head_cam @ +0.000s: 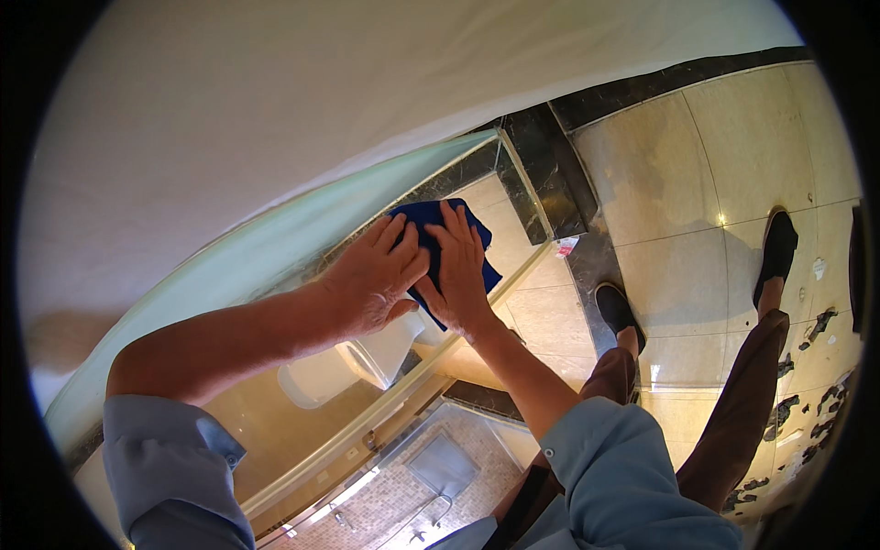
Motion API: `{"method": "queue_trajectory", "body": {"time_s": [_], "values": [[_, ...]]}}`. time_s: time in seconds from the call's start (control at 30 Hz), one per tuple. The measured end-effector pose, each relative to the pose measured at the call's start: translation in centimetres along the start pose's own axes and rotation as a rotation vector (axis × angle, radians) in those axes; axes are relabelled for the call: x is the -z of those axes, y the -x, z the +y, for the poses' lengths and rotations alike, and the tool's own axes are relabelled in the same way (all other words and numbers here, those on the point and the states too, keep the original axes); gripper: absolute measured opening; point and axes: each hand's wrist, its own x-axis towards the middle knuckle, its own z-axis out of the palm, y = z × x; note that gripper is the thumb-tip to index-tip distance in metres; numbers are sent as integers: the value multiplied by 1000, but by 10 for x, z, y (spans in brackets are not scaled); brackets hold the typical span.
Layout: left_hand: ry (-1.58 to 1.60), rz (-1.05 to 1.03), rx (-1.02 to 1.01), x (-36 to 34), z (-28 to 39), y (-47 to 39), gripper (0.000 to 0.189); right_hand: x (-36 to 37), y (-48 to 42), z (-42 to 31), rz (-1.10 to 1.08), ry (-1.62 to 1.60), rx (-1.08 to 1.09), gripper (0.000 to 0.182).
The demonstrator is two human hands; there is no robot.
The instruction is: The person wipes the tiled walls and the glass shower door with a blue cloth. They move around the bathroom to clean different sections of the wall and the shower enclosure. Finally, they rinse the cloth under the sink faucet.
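Note:
A dark blue cloth (440, 261) lies bunched and partly unfolded under both of my hands, against a clear glass panel (330, 275). My left hand (381, 271) rests on the cloth's left part, fingers spread, its thumb off to the lower side. Flat on the middle of the cloth is my right hand (454, 265), fingers pointing up the picture. The two hands touch or nearly touch. Corners of the cloth stick out right of and below my right hand.
A dark stone sill (543, 172) borders the glass. Beige tiles (660, 172) lie under my feet, with torn black scraps (784, 412) at the right. A small red and white packet (566, 246) is by the glass corner. A white toilet (323, 378) shows through the glass or as a reflection.

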Motion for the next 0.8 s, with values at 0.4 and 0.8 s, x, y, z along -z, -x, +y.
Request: {"method": "queue_trajectory", "body": {"time_s": [0.4, 0.8], "values": [[-85, -11, -66, -31, -44, -73, 84, 14, -27, 63, -195, 266, -140, 68], [-175, -205, 70, -48, -65, -173, 92, 0, -49, 149, -97, 336, -281, 65]]}}
